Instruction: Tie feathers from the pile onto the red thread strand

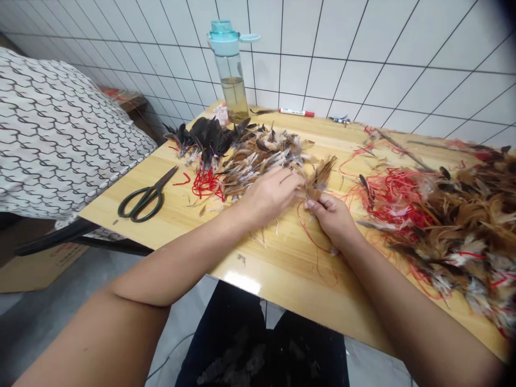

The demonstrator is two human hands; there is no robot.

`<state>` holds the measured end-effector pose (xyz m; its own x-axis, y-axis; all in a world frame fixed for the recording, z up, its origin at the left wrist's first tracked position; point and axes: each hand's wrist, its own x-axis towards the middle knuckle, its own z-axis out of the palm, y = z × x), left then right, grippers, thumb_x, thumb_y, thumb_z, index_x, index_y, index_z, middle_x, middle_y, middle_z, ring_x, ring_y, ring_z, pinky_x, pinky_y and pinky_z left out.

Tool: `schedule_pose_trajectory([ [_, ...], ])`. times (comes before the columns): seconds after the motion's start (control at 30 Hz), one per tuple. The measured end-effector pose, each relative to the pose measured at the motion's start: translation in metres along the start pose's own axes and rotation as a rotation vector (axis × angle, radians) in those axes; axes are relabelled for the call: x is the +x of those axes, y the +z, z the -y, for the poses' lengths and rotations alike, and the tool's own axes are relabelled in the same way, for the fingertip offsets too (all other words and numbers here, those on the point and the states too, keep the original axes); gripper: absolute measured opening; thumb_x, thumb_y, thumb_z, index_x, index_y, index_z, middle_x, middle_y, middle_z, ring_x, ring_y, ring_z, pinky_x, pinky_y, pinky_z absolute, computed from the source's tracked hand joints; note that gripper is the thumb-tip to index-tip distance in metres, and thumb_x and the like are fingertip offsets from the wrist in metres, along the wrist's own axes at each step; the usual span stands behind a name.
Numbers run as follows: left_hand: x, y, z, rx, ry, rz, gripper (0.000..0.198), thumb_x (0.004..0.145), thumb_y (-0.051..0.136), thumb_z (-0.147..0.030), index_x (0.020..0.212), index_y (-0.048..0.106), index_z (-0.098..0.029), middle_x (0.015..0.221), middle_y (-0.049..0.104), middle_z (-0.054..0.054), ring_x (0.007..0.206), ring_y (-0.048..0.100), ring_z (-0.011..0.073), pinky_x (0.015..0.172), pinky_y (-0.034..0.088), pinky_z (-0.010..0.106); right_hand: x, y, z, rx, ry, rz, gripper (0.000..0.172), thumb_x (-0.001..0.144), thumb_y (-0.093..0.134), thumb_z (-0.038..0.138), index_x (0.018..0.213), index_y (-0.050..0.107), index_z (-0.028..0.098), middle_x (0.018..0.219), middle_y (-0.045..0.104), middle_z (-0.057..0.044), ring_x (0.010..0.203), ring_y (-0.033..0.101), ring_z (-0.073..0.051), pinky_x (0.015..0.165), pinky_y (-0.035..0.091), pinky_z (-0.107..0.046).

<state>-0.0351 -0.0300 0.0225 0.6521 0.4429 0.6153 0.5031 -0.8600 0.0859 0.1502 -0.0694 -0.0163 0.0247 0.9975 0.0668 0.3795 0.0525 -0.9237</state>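
My right hand (332, 217) pinches the base of a small bundle of brown feathers (322, 173), its tips pointing up. Close beside it, my left hand (274, 194) has its fingers bent together at the edge of a pile of brown and white feathers (262, 158); what its fingertips hold, if anything, is hidden. A thin red thread (306, 228) hangs from near the bundle and loops over the wooden table (274, 285). To the right lies a tangle of red thread (399, 199) against a large heap of brown feathers (455, 215).
Black scissors (147, 199) lie at the left, near red thread (207, 184) and dark feathers (207, 134). A water bottle (231, 75) and a marker (296, 113) are by the tiled wall. Patterned cloth (64, 140) drapes beyond the table's left edge.
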Motion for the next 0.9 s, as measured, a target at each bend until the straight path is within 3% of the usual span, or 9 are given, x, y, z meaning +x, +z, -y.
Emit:
schedule_pose_trajectory([
  [0.1,-0.001,-0.015,0.015,-0.027,-0.145,-0.051,0.016,0.090,0.050,-0.020,0.102,0.059,-0.015,0.093,0.064,0.007,0.089,0.056,0.0179,0.082,0.043,0.031,0.000,0.000,0.001,0.030,0.043,-0.036,0.021,0.076,0.055,0.037,0.069,0.062,0.018,0.066,0.058,-0.001,0.062,0.049,-0.014,0.061,0.039,-0.028],
  [0.2,-0.005,-0.038,0.031,-0.080,-0.275,0.001,0.010,0.086,0.053,-0.019,0.087,0.062,-0.015,0.087,0.064,0.005,0.085,0.056,0.0161,0.081,0.043,0.029,-0.001,-0.001,0.003,0.065,0.089,-0.065,0.023,0.076,0.057,0.040,0.069,0.061,0.018,0.063,0.055,0.000,0.061,0.048,-0.014,0.059,0.039,-0.027],
  [0.27,-0.009,-0.054,0.039,-0.234,-0.288,0.231,0.010,0.084,0.054,-0.019,0.080,0.063,-0.016,0.079,0.064,0.001,0.077,0.057,0.0122,0.074,0.042,0.024,-0.002,-0.002,0.004,0.093,0.100,-0.073,0.024,0.075,0.058,0.041,0.070,0.061,0.018,0.063,0.053,0.000,0.061,0.047,-0.014,0.059,0.039,-0.028],
  [0.37,-0.012,-0.067,0.044,-0.444,-0.250,0.668,0.010,0.081,0.057,-0.019,0.087,0.066,-0.018,0.080,0.065,-0.002,0.072,0.057,0.0086,0.066,0.039,0.019,-0.003,-0.003,0.006,0.115,0.102,-0.071,0.024,0.074,0.059,0.041,0.072,0.062,0.018,0.063,0.052,0.000,0.061,0.047,-0.014,0.059,0.040,-0.028],
  [0.43,-0.013,-0.068,0.044,-0.449,-0.282,0.835,0.014,0.079,0.058,-0.017,0.091,0.066,-0.019,0.078,0.064,-0.002,0.069,0.056,0.0081,0.063,0.038,0.018,-0.003,-0.004,0.007,0.111,0.106,-0.070,0.023,0.074,0.060,0.041,0.073,0.062,0.018,0.063,0.052,0.000,0.062,0.047,-0.014,0.059,0.040,-0.028],
  [0.5,-0.013,-0.063,0.042,-0.386,-0.322,0.897,0.016,0.076,0.060,-0.016,0.091,0.065,-0.018,0.076,0.063,-0.002,0.067,0.055,0.0087,0.061,0.036,0.019,-0.004,-0.004,0.008,0.100,0.110,-0.072,0.023,0.075,0.060,0.041,0.073,0.062,0.019,0.063,0.053,0.000,0.062,0.047,-0.014,0.058,0.040,-0.027],
  [0.67,-0.016,-0.044,0.038,-0.252,-0.272,0.831,0.009,0.070,0.056,-0.009,0.073,0.062,-0.016,0.079,0.060,0.001,0.073,0.053,0.0123,0.065,0.036,0.023,-0.005,-0.004,0.012,0.062,0.140,-0.062,0.022,0.076,0.059,0.040,0.070,0.061,0.019,0.061,0.052,0.000,0.057,0.045,-0.013,0.055,0.037,-0.027],
  [0.8,-0.013,-0.039,0.033,-0.279,-0.207,0.616,0.014,0.076,0.047,-0.009,0.070,0.058,-0.016,0.078,0.058,0.003,0.075,0.051,0.0131,0.070,0.037,0.025,-0.005,-0.004,0.012,0.058,0.128,-0.075,0.023,0.075,0.060,0.040,0.070,0.062,0.018,0.061,0.051,0.001,0.060,0.045,-0.013,0.059,0.037,-0.028],
  [0.9,-0.008,-0.043,0.029,-0.344,-0.304,0.427,0.013,0.080,0.045,-0.010,0.078,0.057,-0.016,0.076,0.059,0.000,0.070,0.050,0.0106,0.067,0.037,0.023,-0.004,-0.004,0.009,0.068,0.112,-0.085,0.024,0.075,0.061,0.042,0.071,0.062,0.018,0.061,0.052,0.001,0.061,0.046,-0.014,0.061,0.037,-0.028],
])
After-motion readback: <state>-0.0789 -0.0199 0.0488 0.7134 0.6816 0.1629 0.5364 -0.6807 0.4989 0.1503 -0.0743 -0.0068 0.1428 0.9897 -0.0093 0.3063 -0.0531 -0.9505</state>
